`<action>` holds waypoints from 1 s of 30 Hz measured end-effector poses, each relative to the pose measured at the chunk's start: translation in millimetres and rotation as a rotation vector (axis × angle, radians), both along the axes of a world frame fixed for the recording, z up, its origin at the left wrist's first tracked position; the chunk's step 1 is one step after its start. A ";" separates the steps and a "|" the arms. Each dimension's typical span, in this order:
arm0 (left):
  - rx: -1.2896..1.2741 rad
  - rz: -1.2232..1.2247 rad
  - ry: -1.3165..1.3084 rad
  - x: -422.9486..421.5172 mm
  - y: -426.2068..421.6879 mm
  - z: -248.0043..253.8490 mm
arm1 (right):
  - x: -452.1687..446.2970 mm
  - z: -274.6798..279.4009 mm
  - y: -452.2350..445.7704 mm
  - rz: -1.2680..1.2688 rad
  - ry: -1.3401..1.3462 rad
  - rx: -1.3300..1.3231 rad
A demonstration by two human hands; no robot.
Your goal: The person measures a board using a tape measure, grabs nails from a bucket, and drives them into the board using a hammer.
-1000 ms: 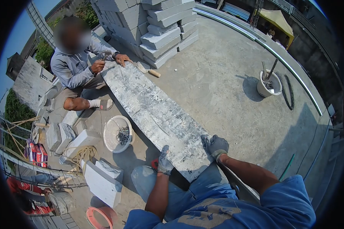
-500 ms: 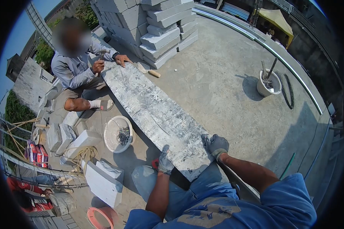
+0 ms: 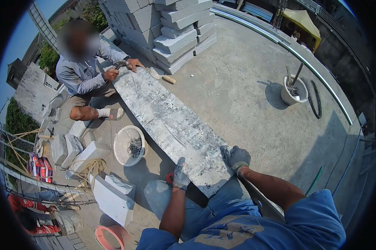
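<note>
A long, paint-stained grey board stretches from my lap to a co-worker opposite. My left hand, in a grey glove, grips its left edge near my end, thumb on top and fingers hidden underneath. A small red thing shows beside that hand; its kind is unclear. On the right edge, my right hand in a dark glove is closed around the board. At the far end the co-worker's one hand presses on the board, and the other holds a hammer low over it.
Left of the board stands a white bucket with nails or similar metal bits. White blocks and a pink bucket lie nearby. A block stack, a trowel and another bucket are beyond. Another person is lower left.
The co-worker's hammer has come down from an upright position toward the board's far end. My two hands and the board stay in place.
</note>
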State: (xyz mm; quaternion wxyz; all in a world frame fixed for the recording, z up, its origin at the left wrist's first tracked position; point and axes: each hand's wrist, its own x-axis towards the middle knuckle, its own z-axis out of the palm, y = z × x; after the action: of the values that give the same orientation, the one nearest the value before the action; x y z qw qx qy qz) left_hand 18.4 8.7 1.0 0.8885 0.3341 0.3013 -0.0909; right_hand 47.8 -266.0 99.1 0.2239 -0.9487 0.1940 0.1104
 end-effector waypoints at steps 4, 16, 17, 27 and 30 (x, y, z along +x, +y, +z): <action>-0.055 -0.026 -0.051 0.5 13.2 -46.0 | 0.9 -0.6 0.3 -0.004 0.006 -0.018; 0.008 -0.008 -0.051 1.0 7.1 -31.8 | 2.2 4.5 -0.1 -0.006 0.073 0.002; 0.042 -0.005 -0.054 1.1 6.3 -30.2 | 1.7 2.8 -0.2 -0.006 0.073 0.002; 0.042 0.011 -0.028 0.8 2.3 -12.4 | 0.4 5.4 1.5 0.001 0.025 0.002; 0.002 -0.002 -0.038 -0.4 5.6 -19.9 | 0.4 5.4 1.5 0.001 0.028 0.001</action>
State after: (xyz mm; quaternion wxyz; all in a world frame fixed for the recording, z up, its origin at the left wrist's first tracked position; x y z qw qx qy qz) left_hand 18.0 14.3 -18.8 0.8936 0.3368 0.2843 -0.0850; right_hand 48.2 -264.5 104.5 0.2213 -0.9471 0.1967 0.1237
